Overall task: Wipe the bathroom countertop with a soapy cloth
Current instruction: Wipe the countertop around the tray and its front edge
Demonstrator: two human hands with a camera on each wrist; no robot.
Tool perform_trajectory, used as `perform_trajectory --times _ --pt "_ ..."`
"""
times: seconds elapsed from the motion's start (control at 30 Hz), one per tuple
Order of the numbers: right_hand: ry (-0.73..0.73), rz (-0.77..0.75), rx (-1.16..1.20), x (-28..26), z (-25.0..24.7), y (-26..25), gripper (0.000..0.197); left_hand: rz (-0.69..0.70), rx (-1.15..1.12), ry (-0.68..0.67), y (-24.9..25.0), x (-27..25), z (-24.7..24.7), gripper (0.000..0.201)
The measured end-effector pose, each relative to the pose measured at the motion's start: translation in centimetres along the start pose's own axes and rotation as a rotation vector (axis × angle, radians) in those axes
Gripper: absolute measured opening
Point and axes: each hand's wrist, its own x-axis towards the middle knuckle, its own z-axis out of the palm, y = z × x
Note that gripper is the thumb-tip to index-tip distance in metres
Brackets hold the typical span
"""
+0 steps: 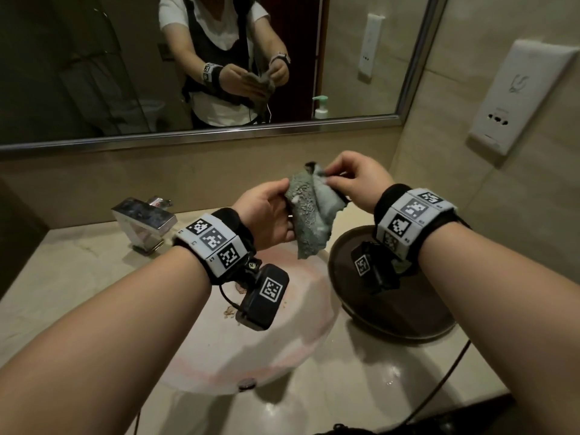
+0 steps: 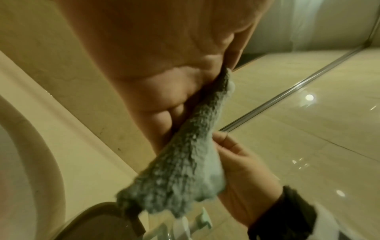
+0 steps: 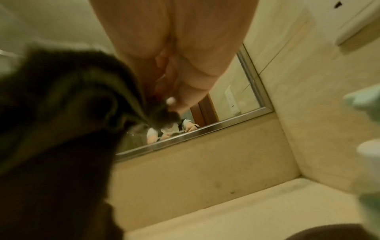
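The cloth (image 1: 309, 211) hangs in the air above the far rim of the basin (image 1: 251, 350), held between both hands, clear of the surface (image 1: 62, 277). The left hand (image 1: 266, 215) has its grip clamped on the cloth's left edge, fingers curled round the fold. The right hand (image 1: 354, 180) pinches the top corner at about 1 o'clock from the cloth's middle, thumb and fingertips together on it.

The cloth looks soft and limp: it drapes and bunches, with a nubbly pile and pale specks that may be suds. It is likely wet, so heavier than it looks and liable to drip or slip. Best taken bunched in the palm or folded into a pad, not by a corner, so it presses flat on the surface.

A dark bowl (image 1: 408, 321) sits at 3 o'clock of the basin, a tap (image 1: 142, 219) at 10 o'clock.
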Motion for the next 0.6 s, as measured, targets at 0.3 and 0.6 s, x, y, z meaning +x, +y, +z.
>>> perform_trajectory --times 0.3,0.6 --pt "-0.221 0.242 -0.203 -0.3 -1.0 0.9 0.015 -0.042 0.196 0.084 2.2 -0.2 -0.5 0.041" --pt "-0.355 0.238 -0.089 -0.3 0.1 -1.6 0.034 -0.025 0.426 0.290 3.3 0.9 -0.9 0.025"
